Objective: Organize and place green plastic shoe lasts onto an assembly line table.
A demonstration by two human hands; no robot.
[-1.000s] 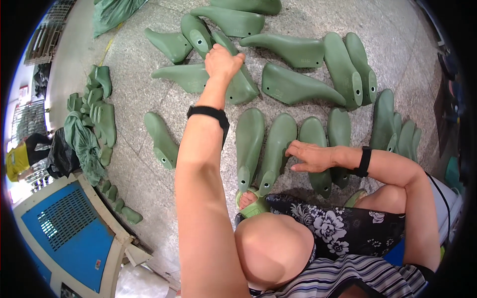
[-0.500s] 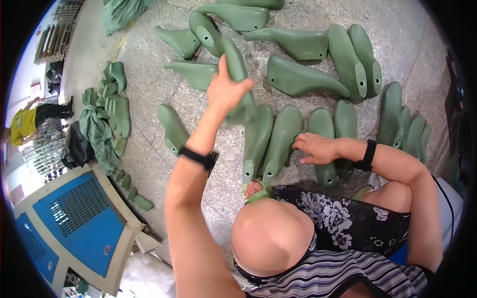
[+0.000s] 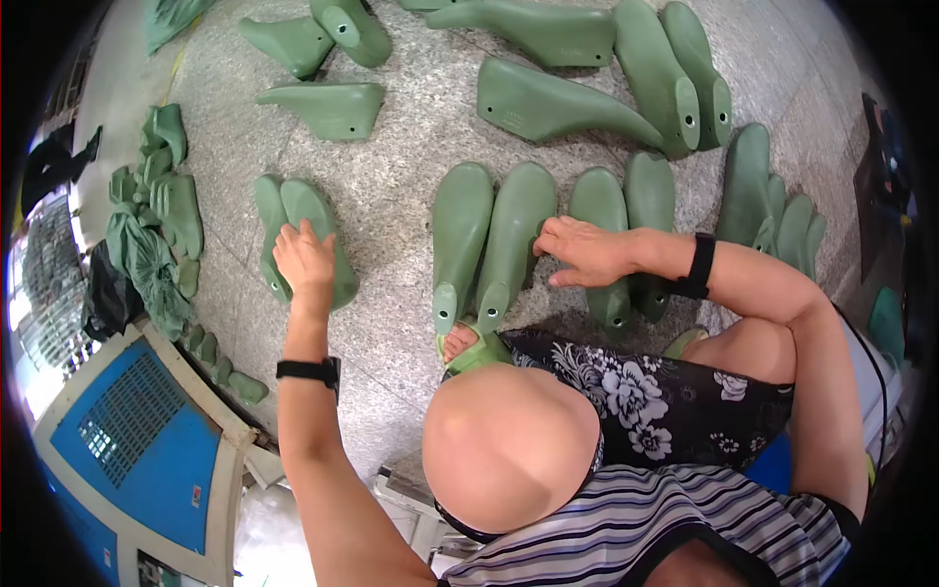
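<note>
My left hand [image 3: 305,258] is closed round a green plastic shoe last [image 3: 305,201], which lies on the floor at the left. Directly beside it is a matching last [image 3: 268,201], their long sides together. My right hand [image 3: 585,248] has its fingers apart and holds nothing. Its fingertips are at the right edge of a green last [image 3: 520,220]; whether they touch it I cannot tell. That last is paired with another [image 3: 461,220] in front of my foot. Partly under my right hand and wrist lie two more lasts, one [image 3: 597,201] left of the other [image 3: 650,186].
Farther out, several lasts lie on their sides, including a long one [image 3: 562,108]. More lasts stand at the right [image 3: 748,186]. At the left are a heap of lasts [image 3: 176,210], a green bag [image 3: 142,259] and a blue-panelled machine [image 3: 127,430].
My left hand has come nearer and to the left, bringing a last down beside the single one there. My right hand keeps about the same place over the lasts. The view has shifted.
</note>
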